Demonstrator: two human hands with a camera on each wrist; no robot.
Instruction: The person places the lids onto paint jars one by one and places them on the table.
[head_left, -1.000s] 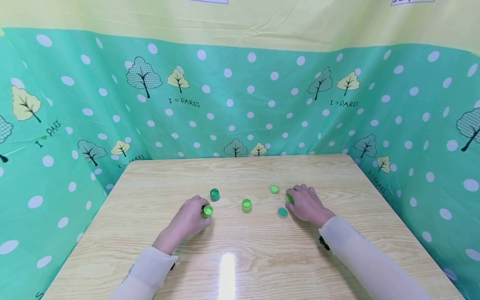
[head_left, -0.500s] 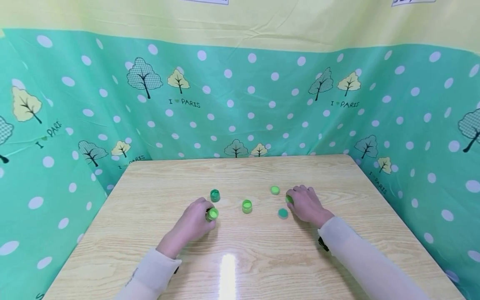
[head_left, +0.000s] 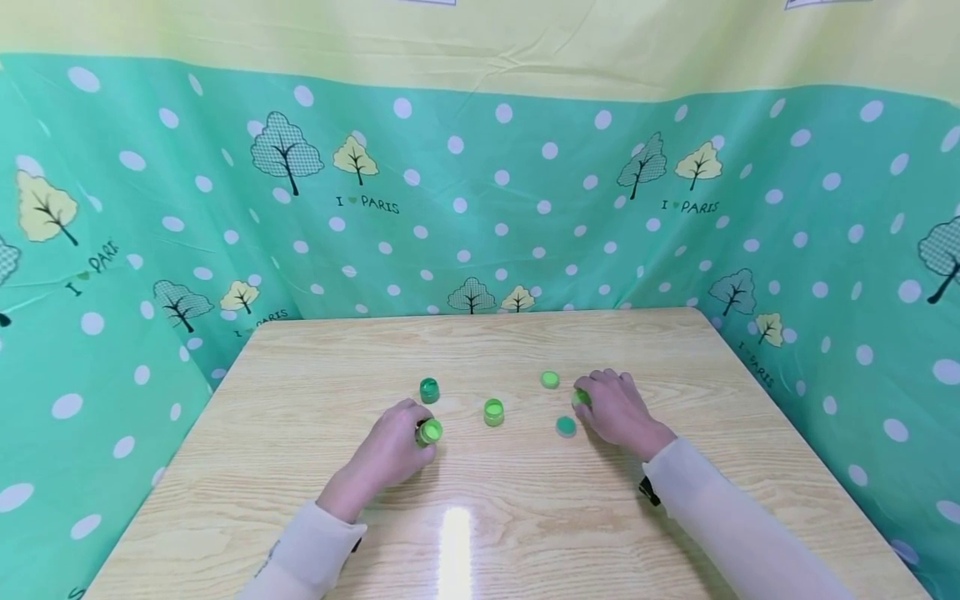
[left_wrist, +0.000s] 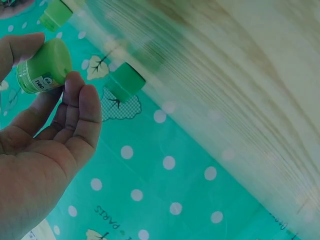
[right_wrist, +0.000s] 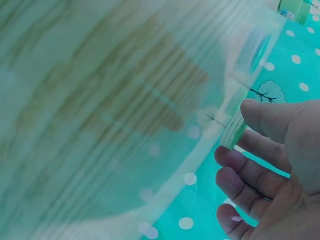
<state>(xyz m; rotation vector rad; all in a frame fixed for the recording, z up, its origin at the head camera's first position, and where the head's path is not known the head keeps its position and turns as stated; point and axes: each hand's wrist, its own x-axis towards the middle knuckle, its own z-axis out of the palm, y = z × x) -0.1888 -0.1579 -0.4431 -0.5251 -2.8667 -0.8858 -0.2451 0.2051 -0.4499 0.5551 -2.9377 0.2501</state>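
Observation:
My left hand [head_left: 392, 443] pinches a small light green paint jar [head_left: 430, 432] between thumb and fingers. In the left wrist view this jar [left_wrist: 45, 67] is tilted and shows a printed label. A dark green jar [head_left: 429, 390] stands just beyond that hand, and another light green jar [head_left: 493, 412] stands to its right. On the right, my right hand [head_left: 617, 408] pinches a light green lid [head_left: 581, 398] by its edge, seen side-on as a thin disc [right_wrist: 234, 129] in the right wrist view. The lid is at or just above the table; I cannot tell which.
A light green lid [head_left: 550, 379] and a teal lid [head_left: 566, 426] lie flat left of my right hand. Everything stands on a pale wooden table [head_left: 315, 358]. Polka-dot cloth [head_left: 480, 208] hangs along its back and sides.
My left hand has shifted a little to the right and nearer to me, carrying the light green jar, which tilts more now. My right hand and the lid have barely moved.

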